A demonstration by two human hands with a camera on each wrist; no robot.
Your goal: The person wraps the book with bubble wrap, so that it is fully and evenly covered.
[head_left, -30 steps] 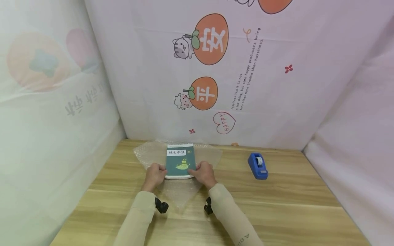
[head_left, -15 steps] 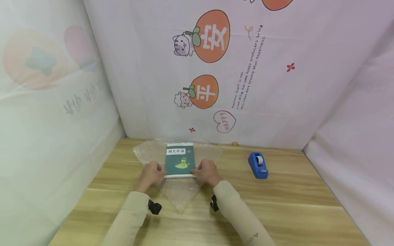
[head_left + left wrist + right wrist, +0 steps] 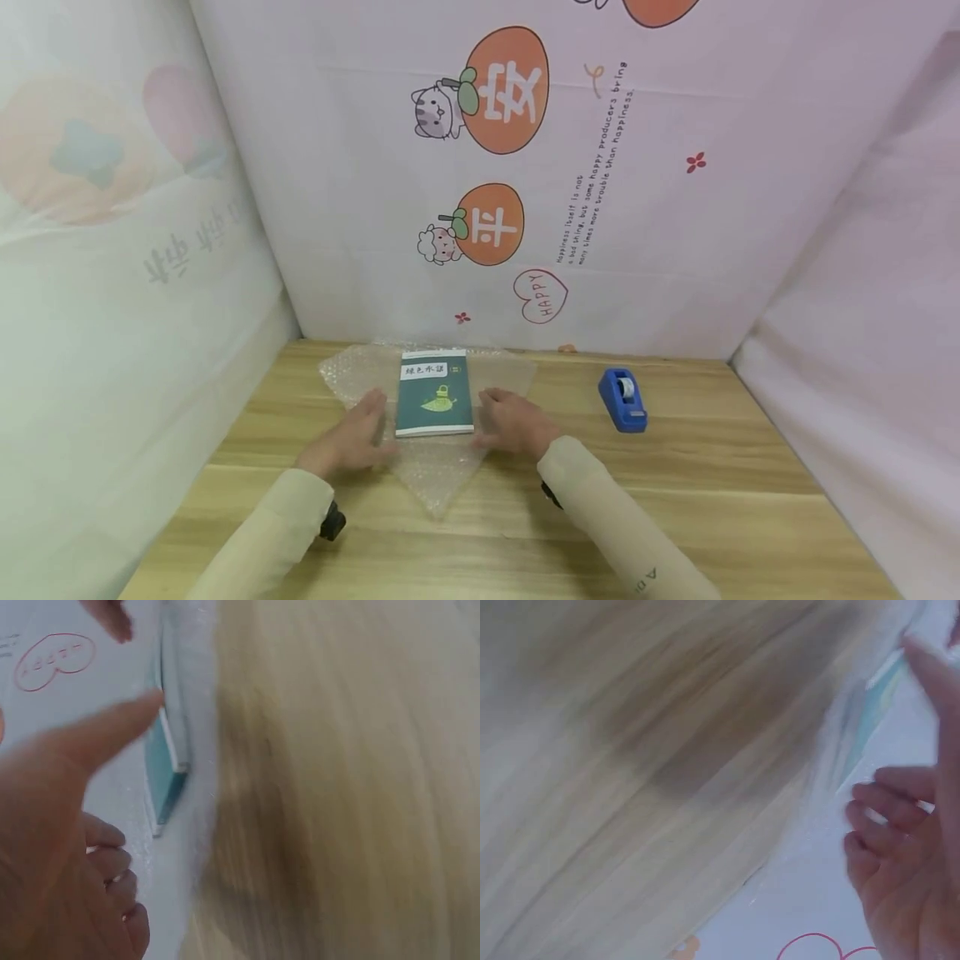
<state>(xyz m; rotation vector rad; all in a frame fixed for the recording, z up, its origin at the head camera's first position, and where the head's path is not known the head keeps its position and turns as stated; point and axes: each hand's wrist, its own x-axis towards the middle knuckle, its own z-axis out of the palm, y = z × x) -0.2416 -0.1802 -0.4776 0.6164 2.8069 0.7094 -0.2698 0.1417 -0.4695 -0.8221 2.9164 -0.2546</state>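
Observation:
A green book point(image 3: 433, 393) with a white title label and a yellow-green drawing lies flat on a sheet of bubble wrap point(image 3: 435, 477), whose near corner points toward me. Left of the book is my left hand point(image 3: 351, 437), thumb apart from the relaxed fingers and nothing held. My right hand point(image 3: 517, 422) hovers on the opposite side, also with loose fingers and no grip. In the left wrist view the edge of the book point(image 3: 169, 765) shows beyond my thumb; the right wrist view catches a blurred strip of the book point(image 3: 874, 712) past the fingers.
A blue tape dispenser point(image 3: 623, 402) with a roll in it stands to the right on the wooden table point(image 3: 712, 467). Printed cloth point(image 3: 360, 208) rises behind the table, and more cloth hangs at both sides.
Both hands have let go of the book's near corners and moved apart, the left one outward and toward me, the right one outward. The book stays on the bubble wrap.

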